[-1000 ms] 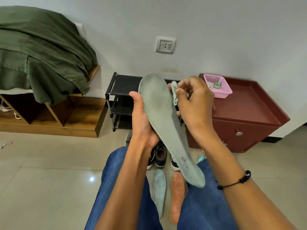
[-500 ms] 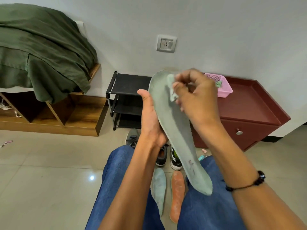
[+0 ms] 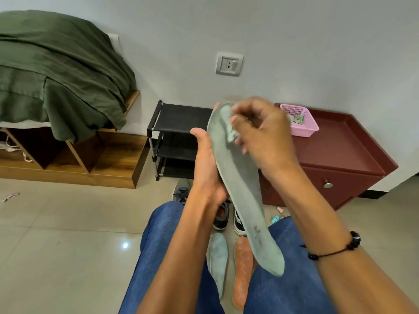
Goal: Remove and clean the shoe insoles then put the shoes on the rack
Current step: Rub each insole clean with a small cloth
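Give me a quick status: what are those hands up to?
Left hand holds long grey-green foam insole. Right hand pinches small pale wipe against its toe end. Nothing in the way.

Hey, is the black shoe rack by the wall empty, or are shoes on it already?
Empty where visible: the shoe rack shows bare shelves, and the shoes sit on the floor. The hands hide its right part.

Two bare forearms, no sleeves in view. Left hand (image 3: 207,168) bare, no rings or watch visible. Right hand (image 3: 264,134) bare too, fingers motion-blurred. Thin black cord bracelet with a cluster of dark round beads (image 3: 335,248) around the right wrist, beads bunched on the outer side. Blue denim jeans (image 3: 158,241) on both legs, plain mid-blue weave, no visible seams or patches. Nothing else of the body in frame.
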Demonstrator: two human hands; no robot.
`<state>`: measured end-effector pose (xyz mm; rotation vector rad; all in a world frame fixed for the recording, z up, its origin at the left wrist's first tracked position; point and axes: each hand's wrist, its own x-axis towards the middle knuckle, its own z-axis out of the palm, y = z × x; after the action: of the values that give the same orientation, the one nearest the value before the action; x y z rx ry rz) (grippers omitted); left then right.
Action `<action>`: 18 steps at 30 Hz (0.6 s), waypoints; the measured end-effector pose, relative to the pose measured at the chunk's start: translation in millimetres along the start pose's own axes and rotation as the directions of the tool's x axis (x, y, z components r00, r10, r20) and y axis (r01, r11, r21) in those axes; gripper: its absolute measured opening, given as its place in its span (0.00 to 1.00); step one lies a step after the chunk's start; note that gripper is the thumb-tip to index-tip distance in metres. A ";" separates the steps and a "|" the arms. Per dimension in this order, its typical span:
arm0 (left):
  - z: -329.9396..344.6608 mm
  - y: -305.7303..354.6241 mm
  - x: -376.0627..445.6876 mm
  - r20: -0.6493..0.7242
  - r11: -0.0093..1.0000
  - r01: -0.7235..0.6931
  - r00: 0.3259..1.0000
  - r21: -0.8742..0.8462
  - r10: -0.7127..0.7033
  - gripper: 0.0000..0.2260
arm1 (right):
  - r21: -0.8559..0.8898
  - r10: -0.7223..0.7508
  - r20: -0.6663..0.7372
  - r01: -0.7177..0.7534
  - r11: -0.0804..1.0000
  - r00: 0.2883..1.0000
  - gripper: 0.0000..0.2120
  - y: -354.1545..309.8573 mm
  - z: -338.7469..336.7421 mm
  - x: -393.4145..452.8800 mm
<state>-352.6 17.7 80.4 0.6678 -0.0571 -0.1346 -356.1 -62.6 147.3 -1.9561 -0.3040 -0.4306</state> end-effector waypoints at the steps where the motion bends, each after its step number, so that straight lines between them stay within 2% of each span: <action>1: 1.7 -0.6 -0.5 0.006 1.000 -0.004 1.000 -0.005 0.004 0.34 | -0.071 -0.047 -0.096 0.040 0.997 0.994 0.11 2.3 -2.9 7.1; 3: 4.1 -1.0 -2.5 -0.001 1.000 0.001 1.000 0.004 -0.001 0.31 | -0.236 -0.151 -0.197 0.103 0.966 0.969 0.06 6.7 1.7 17.1; 5: 5.1 0.8 -4.7 0.017 1.000 0.015 1.000 0.011 -0.016 0.30 | -0.396 -0.229 -0.193 0.138 0.908 0.954 0.04 14.4 14.6 20.3; 7: 3.1 2.2 -5.2 0.038 1.000 0.003 0.999 -0.002 -0.003 0.27 | -0.438 -0.254 -0.175 0.156 0.886 0.951 0.04 19.9 24.5 19.7; 10: 2.9 1.7 -6.7 0.091 1.000 -0.008 0.996 -0.013 0.009 0.26 | -0.363 -0.228 -0.193 0.146 0.920 0.955 0.04 23.6 22.1 16.6; 12: 3.2 -0.5 -6.6 0.068 1.000 0.013 0.998 0.009 -0.014 0.26 | -0.280 -0.206 -0.178 0.151 0.948 0.962 0.04 20.2 19.1 8.3; 15: 1.0 -2.5 -6.9 0.014 0.998 0.052 0.999 -0.020 -0.052 0.27 | -0.205 -0.218 0.015 0.216 0.955 0.976 0.07 15.2 18.5 -8.9; 17: 2.4 -0.6 -7.1 0.021 0.996 0.087 0.996 -0.023 -0.086 0.31 | -0.046 -0.078 0.181 0.088 0.995 0.980 0.11 11.5 7.1 -9.7; 18: 4.4 0.4 -7.1 0.036 0.994 0.104 0.994 -0.031 -0.103 0.33 | 0.036 -0.004 0.205 -0.004 0.999 0.979 0.12 9.0 -0.2 -7.1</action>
<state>-360.0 16.3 84.0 0.6352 -0.0534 -0.2469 -358.9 -66.5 136.9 -1.9675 -0.4407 -0.2212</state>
